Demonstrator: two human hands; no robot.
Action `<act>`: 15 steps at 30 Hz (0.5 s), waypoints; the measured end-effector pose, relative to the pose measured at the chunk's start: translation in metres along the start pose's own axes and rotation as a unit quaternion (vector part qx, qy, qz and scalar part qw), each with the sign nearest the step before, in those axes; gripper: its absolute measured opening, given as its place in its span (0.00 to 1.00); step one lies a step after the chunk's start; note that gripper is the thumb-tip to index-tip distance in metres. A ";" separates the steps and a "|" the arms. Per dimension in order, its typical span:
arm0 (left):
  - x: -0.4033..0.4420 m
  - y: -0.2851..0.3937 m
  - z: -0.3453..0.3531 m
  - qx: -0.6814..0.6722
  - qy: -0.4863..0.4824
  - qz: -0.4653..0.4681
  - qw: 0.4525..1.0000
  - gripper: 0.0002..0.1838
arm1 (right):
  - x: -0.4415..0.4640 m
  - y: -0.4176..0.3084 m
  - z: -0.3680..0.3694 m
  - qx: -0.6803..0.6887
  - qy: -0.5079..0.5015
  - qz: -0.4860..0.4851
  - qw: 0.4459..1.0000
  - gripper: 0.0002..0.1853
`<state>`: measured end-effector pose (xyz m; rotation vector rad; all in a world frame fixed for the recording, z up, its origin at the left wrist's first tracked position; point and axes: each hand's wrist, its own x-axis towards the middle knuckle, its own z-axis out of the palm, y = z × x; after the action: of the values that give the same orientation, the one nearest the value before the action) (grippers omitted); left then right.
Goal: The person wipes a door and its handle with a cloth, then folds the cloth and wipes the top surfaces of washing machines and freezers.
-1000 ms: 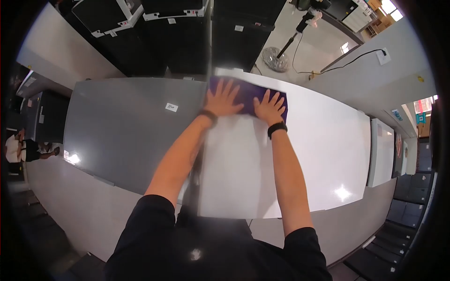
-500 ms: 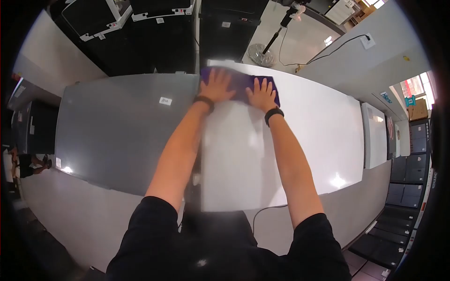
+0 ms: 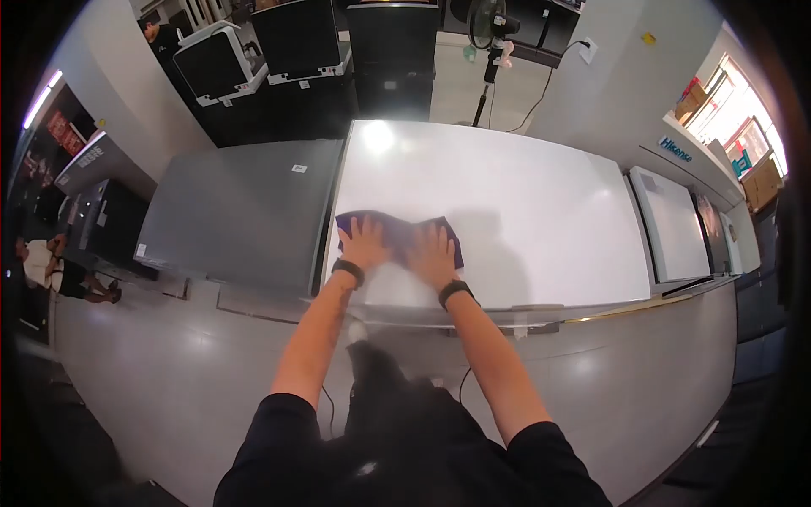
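A dark purple cloth (image 3: 400, 238) lies spread on the white glossy top (image 3: 541, 198) of a chest-freezer-like appliance, near its front left part. Flat on the cloth's left side rests my left hand (image 3: 363, 245), fingers spread and pointing away from me. My right hand (image 3: 432, 256) presses on the right side of the same cloth, its fingers also stretched out. Dark bands circle both wrists. The cloth's underside is hidden.
A grey appliance top (image 3: 236, 220) adjoins on the left, and a smaller white unit (image 3: 672, 228) stands at the right. Behind are black appliances (image 3: 393, 68) and a standing fan (image 3: 490, 34). A person (image 3: 63, 269) sits at far left.
Both hands and the cloth have come from the far edge of the white top toward its near edge. The camera view has tilted up, showing more of the room.
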<state>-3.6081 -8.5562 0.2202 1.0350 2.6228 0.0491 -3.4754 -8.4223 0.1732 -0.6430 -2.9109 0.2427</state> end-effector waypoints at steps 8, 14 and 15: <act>-0.103 0.077 0.035 -0.022 0.083 0.029 0.996 0.35 | -0.111 0.052 -0.020 0.036 0.035 -0.023 0.998 0.35; -0.117 0.099 0.065 -0.026 0.133 0.072 0.988 0.31 | -0.140 0.085 -0.026 0.055 0.075 -0.003 0.996 0.34; -0.116 0.102 0.067 -0.024 0.131 0.064 0.989 0.32 | -0.143 0.088 -0.025 0.056 0.064 0.003 0.996 0.35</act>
<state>-3.4407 -8.5645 0.2041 1.2557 2.7632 0.2953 -3.3075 -8.4017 0.1652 -0.6263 -2.7515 0.3485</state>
